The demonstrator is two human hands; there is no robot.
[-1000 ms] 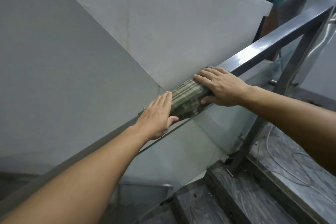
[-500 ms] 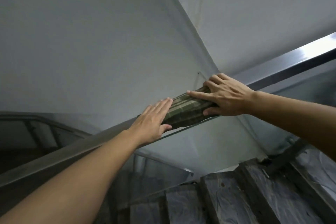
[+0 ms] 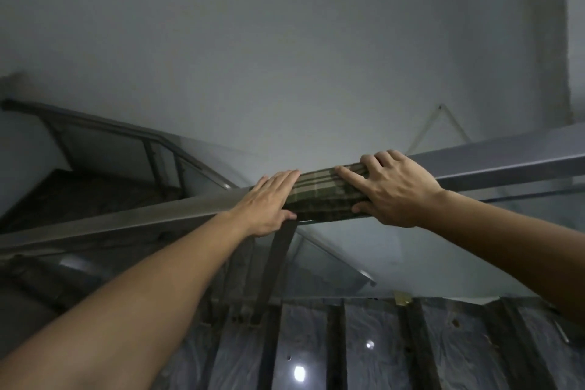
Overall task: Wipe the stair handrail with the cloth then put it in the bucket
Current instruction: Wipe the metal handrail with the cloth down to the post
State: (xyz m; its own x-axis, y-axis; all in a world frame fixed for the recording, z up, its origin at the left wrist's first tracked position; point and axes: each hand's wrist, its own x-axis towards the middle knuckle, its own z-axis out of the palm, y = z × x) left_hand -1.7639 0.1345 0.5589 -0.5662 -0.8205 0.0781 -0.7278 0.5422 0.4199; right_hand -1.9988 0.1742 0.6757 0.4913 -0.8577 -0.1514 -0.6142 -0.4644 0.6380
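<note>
**Both hands on the cloth, draped over the handrail**

No brand, label or writing can be read anywhere in view.

The checked green cloth [image 3: 326, 196] lies folded over the metal handrail [image 3: 493, 165], which crosses the frame from 8 o'clock up to 3 o'clock. The right hand [image 3: 391, 191] clasps the cloth's 3 o'clock end, fingers curled over the top of the rail and thumb beneath it. The left hand [image 3: 269, 199] lies flat with fingers straight and together, pressing on the cloth's 9 o'clock end and the rail just beside it.

A dark upright post [image 3: 275, 266] drops from the rail directly under the left hand, toward 6 o'clock. Glass panels [image 3: 332, 269] fill the space under the rail. Dark marbled stair treads [image 3: 373, 348] run along the bottom. A second railing [image 3: 104, 130] slopes away at 10 o'clock. A plain grey wall [image 3: 285, 41] fills the top half.
</note>
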